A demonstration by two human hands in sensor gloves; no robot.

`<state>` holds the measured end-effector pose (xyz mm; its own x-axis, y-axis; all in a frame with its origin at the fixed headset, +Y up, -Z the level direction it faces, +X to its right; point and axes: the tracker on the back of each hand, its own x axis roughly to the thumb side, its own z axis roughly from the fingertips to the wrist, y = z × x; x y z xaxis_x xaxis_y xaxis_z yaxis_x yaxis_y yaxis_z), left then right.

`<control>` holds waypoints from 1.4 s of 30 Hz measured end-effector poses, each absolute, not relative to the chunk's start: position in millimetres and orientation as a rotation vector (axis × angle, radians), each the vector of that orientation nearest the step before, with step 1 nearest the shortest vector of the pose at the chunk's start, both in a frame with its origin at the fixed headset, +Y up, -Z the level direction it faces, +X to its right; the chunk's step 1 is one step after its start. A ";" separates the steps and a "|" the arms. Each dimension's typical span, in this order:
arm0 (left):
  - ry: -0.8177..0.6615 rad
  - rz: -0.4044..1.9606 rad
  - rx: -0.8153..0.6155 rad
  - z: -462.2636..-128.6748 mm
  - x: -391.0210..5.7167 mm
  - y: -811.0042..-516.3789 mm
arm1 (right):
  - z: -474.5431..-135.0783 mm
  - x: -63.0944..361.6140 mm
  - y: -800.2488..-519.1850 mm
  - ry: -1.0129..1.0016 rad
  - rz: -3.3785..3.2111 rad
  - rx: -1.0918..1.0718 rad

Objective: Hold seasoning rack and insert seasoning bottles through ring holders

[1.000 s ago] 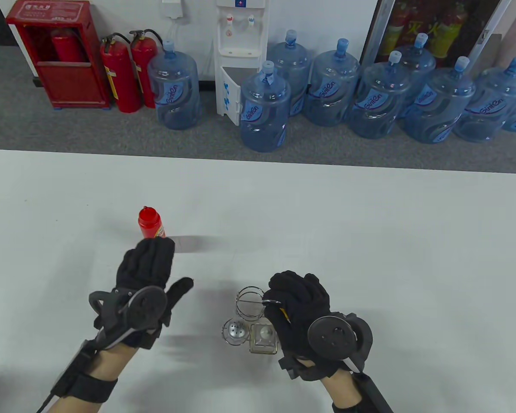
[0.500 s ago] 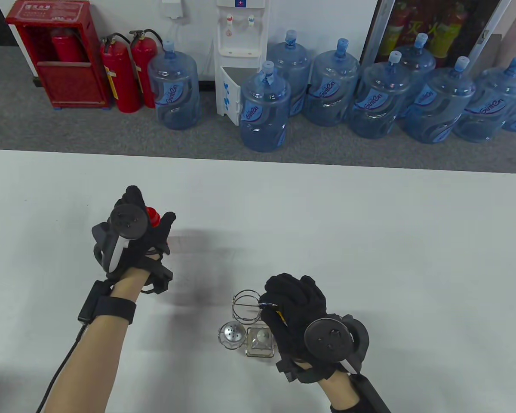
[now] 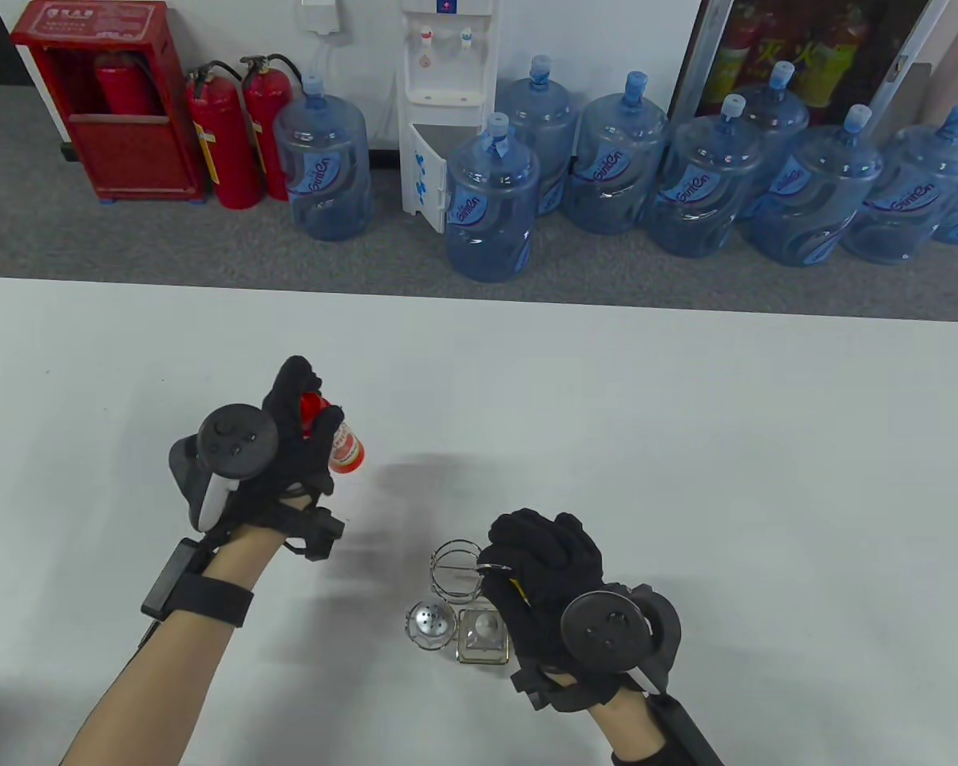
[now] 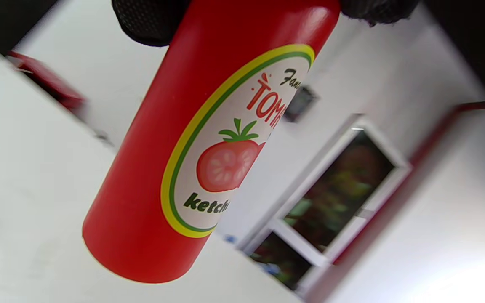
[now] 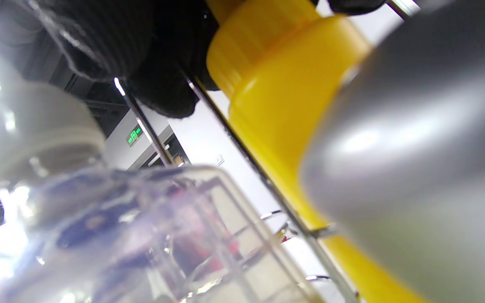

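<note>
My left hand (image 3: 287,431) grips a red ketchup bottle (image 3: 343,448) near its cap and holds it tilted above the table, base toward the right. The left wrist view shows its tomato label (image 4: 225,143) close up. My right hand (image 3: 539,570) holds the top of the wire seasoning rack (image 3: 457,568) near the front of the table. One ring of the rack at the back left stands empty. A round metal-topped shaker (image 3: 431,622) and a square glass jar (image 3: 483,634) sit in the rack. A yellow bottle (image 5: 284,105) sits in the rack under my right hand.
The white table (image 3: 686,447) stretches wide to the right and back. Beyond its far edge stand several blue water jugs (image 3: 491,203), a water dispenser (image 3: 447,96) and red fire extinguishers (image 3: 223,136) on the floor.
My left hand reached the ketchup bottle, gripped it and lifted it off the table, tilting it and carrying it slightly right. My right hand stayed on the rack.
</note>
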<state>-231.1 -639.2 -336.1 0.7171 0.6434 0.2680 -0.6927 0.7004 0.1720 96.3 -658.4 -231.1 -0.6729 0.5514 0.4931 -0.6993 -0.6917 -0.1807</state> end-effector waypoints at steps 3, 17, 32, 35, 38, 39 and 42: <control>-0.388 0.779 0.338 -295.6 -211.7 -614.4 | -229.8 94.7 -656.9 -0.473 2.323 0.534; -0.747 0.493 0.219 -232.9 -129.0 -638.3 | -224.8 90.1 -655.8 -0.477 2.294 0.565; -0.535 0.056 0.144 -212.4 -179.0 -677.3 | -224.4 92.1 -654.8 -0.487 2.307 0.567; -0.511 0.040 0.048 -211.8 -186.2 -697.3 | -223.7 90.7 -656.6 -0.488 2.313 0.572; -0.524 0.044 0.047 -212.7 -188.4 -707.3 | -223.9 89.7 -658.4 -0.484 2.318 0.578; -0.533 0.028 0.037 -213.0 -188.5 -708.8 | -224.0 89.4 -659.2 -0.483 2.321 0.579; -0.543 0.037 0.034 -212.8 -189.0 -709.9 | -224.3 87.9 -661.7 -0.478 2.326 0.585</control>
<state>-189.0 -709.9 -212.8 0.8556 0.0264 0.5169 -0.0445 0.9988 0.0227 87.9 -661.7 -224.3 -0.6665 0.5269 0.5274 -0.6923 -0.7000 -0.1755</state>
